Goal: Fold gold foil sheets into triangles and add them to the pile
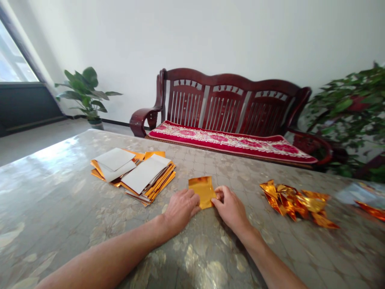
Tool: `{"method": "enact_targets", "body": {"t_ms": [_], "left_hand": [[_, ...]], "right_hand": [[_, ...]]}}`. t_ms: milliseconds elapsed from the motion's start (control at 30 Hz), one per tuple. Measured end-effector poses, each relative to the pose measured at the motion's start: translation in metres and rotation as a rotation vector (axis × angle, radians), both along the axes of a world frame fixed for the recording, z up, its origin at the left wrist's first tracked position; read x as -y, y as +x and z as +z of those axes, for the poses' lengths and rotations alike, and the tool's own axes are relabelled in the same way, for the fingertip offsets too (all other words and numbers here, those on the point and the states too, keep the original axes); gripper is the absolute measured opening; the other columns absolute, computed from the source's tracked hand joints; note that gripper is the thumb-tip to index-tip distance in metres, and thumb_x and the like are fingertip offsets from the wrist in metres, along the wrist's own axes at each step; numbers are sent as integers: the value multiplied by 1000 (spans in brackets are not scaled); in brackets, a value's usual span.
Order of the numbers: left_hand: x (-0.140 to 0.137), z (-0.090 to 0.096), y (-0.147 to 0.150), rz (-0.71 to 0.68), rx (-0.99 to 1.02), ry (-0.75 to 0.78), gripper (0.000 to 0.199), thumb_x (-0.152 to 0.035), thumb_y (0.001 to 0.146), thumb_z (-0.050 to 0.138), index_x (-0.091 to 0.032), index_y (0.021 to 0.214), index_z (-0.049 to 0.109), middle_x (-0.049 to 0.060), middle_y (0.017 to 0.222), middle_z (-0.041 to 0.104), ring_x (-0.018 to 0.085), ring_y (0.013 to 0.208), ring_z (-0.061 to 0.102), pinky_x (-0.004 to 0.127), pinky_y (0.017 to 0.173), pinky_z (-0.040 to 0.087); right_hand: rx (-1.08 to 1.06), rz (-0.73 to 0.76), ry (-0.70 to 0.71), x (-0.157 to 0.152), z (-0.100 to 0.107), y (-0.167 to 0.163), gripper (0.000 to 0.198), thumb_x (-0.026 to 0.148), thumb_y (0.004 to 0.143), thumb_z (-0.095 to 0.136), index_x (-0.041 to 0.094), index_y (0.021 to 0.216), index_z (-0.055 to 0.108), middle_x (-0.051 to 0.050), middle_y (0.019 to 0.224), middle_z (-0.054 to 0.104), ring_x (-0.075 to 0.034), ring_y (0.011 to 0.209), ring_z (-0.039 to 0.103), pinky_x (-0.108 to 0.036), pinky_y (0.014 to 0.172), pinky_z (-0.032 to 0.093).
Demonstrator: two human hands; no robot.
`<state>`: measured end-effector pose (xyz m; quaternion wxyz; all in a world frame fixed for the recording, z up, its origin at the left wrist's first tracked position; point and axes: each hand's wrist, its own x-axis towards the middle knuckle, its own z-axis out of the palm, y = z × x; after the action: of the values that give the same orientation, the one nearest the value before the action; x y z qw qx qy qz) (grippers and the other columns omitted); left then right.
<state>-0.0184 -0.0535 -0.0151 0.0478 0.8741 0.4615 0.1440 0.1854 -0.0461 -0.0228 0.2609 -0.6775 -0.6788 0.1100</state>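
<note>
A small sheet of gold foil paper (202,192) lies on the table between my two hands, its shiny side up. My left hand (182,206) has its fingers curled over the sheet's left lower edge. At the right edge, my right hand (230,206) pinches the foil between thumb and fingers. Left of my hands sits a loose stack of foil sheets (147,174), several with their white backs up. Over to the right is a heap of folded gold foil pieces (296,200), crumpled in shape and shiny.
The table (90,224) has a glossy patterned cover. At its far right is a clear plastic bag (357,192) beside more orange foil. Behind the table stands a dark wooden bench (222,104) with a red patterned cushion (228,140). Potted plants (87,94) flank it.
</note>
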Motion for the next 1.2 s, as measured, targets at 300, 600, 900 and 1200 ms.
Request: {"method": "enact_targets", "body": {"t_ms": [300,600,900,1200], "left_hand": [[4,4,1,-7,217,323,53,-25,94,56,-21,143,34,12,140,52,23,119,57,35,95,50],[3,9,-3,-126,321,377,40,-22,96,50,-18,136,48,4,88,69,19,79,66,30,73,52],[-4,4,-4,-118,975,200,19,-3,83,58,-20,87,64,1,89,65,14,87,62,25,81,48],[-5,1,-12,-78,646,131,16,-9,84,60,-21,95,64,5,111,65,18,103,59,32,92,46]], "right_hand": [[-109,383,444,16,5,-18,29,14,90,49,23,117,55,-5,102,64,-19,95,63,-32,85,53],[-12,513,652,24,7,-26,38,11,95,48,24,129,45,-6,106,63,-19,101,62,-35,87,55],[55,335,630,25,15,-20,40,30,82,72,20,117,55,-10,109,64,-26,102,58,-42,89,49],[275,327,569,26,22,-10,18,13,91,54,24,91,68,-4,87,69,-22,89,54,-35,80,40]]}}
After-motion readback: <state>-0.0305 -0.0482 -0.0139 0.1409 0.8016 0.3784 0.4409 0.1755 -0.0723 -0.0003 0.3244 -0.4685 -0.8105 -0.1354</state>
